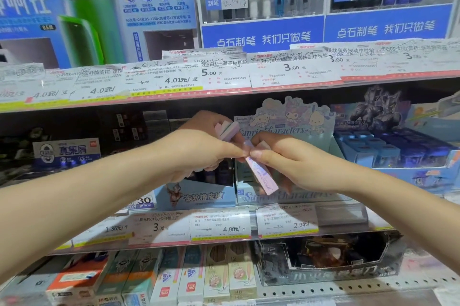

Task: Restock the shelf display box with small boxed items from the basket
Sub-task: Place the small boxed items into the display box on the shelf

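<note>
- Head view: the left hand [199, 148] clutches a small stack of pastel boxes [227, 129]; the right hand [281, 158] pinches one pink box [261, 171] at the front edge of the Sanrio display box [286, 196] on the middle shelf [343, 216].
- Restocking looks mid-way: several boxes are still unplaced; the basket is out of view.

The small slim cardboard box [262, 176] was pale pink with lilac script, the stacked little boxes [227, 129] were pink, green and lilac, the cardboard shelf display box [286, 119] was pastel blue with cartoon characters, and the paper price tags [220, 227] were white with red-and-yellow edges.
</note>
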Available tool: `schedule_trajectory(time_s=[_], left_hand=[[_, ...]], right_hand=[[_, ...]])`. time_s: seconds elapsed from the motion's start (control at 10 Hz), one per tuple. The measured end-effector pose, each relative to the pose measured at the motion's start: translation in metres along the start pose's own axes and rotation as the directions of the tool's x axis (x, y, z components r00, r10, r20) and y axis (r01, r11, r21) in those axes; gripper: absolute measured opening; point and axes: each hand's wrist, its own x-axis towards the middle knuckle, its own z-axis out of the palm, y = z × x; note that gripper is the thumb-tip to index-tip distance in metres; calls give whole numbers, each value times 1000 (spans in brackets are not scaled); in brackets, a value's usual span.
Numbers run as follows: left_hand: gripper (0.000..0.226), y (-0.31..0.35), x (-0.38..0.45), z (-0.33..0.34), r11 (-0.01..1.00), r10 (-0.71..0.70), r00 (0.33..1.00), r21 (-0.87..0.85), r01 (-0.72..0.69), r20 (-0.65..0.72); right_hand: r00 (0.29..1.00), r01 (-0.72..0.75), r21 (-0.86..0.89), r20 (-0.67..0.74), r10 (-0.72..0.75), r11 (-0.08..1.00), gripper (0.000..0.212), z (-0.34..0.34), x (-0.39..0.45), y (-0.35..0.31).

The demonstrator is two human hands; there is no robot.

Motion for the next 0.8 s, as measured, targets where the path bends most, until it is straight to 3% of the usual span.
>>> schedule_trajectory(time_s=[0.1, 0.2, 0.3, 0.4, 0.5, 0.7, 0.8], left_hand=[[20, -3, 2, 1, 999, 36, 999, 10, -36, -32], [22, -7, 5, -1, 974, 125, 990, 197, -108, -72], [15, -11, 0, -8, 824, 226, 973, 522, -220, 53], [39, 0, -14, -10, 644, 147, 958, 712, -281, 245], [56, 1, -20, -8, 519, 103, 923, 771, -368, 371], [62, -10, -16, -16, 331, 87, 865, 805, -493, 494], [58, 17, -37, 1, 343, 187, 842, 770, -538, 505]], right_hand=[[993, 98, -214, -43, -109, 972, 29, -6, 1, -5], [983, 119, -261, -107, -151, 958, 32, -11, 6, -2], [965, 22, -264, -246, -90, 964, 30, -16, 14, 8], [945, -5, -238, -318, -73, 971, 26, -16, 19, 17], [932, 61, -219, -337, -134, 974, 25, -9, 21, 20], [904, 128, -212, -377, -202, 969, 23, 3, 26, 19], [925, 164, -179, -314, -215, 970, 17, 7, 28, 21]])
